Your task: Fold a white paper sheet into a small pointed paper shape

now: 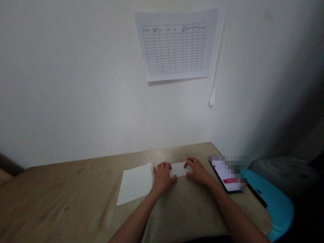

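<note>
A small white strip of paper point(178, 169), which may be folded, lies on the table between my hands. My left hand point(163, 177) has its fingers bent over the strip's left end, with the thumb at the near edge. At the right end, my right hand point(196, 171) curls its fingers and thumb round the strip in the same way. Both ends are partly hidden under the fingers. A sheet of lined white paper point(135, 185) lies flat just left of my left hand.
The brown table point(71, 202) stands against a white wall. A phone point(225, 175) with a lit, partly blurred screen lies near the right edge. Beyond that edge is a turquoise plastic seat point(275, 199). A printed table sheet point(177, 47) hangs on the wall.
</note>
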`<state>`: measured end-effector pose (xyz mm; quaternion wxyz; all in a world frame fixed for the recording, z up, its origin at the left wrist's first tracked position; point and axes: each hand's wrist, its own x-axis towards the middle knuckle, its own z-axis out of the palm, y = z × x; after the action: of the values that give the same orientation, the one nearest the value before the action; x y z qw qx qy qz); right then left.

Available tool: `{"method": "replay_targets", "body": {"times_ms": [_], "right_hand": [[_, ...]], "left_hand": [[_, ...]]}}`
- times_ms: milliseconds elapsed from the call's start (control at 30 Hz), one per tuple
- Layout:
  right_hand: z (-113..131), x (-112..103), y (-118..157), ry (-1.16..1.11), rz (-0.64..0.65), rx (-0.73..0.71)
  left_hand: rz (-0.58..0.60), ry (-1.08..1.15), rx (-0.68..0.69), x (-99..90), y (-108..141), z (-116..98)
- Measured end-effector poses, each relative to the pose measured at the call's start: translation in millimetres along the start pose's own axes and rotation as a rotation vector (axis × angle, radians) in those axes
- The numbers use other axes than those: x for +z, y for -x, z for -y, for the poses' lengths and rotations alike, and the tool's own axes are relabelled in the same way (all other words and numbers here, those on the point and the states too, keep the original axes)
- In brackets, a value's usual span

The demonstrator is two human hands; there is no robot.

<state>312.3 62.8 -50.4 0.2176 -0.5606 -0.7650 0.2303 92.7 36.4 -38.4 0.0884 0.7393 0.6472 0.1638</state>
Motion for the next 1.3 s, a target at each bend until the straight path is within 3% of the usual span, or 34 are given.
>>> {"method": "replay_targets", "body": {"times_ms": [367,667,1033,1300], "right_hand": [[-19,-3,-2,-0.049,0.048,-0.037],[-30,-10,-2,-0.125,0.099,-0.106],[-29,-13,1,-0.158,0.084,-0.129],[-6,-8,7,0.003,-0.027,-0.051]], "left_hand": [[0.139,0.046,0.112,-11.0,-4,24],[0.170,0.082,0.241,-11.0,-11,46],[0.118,0.089,0.229,-14.4,-4,39],[0.079,0.078,0.142,-15.9,-3,23]]}}
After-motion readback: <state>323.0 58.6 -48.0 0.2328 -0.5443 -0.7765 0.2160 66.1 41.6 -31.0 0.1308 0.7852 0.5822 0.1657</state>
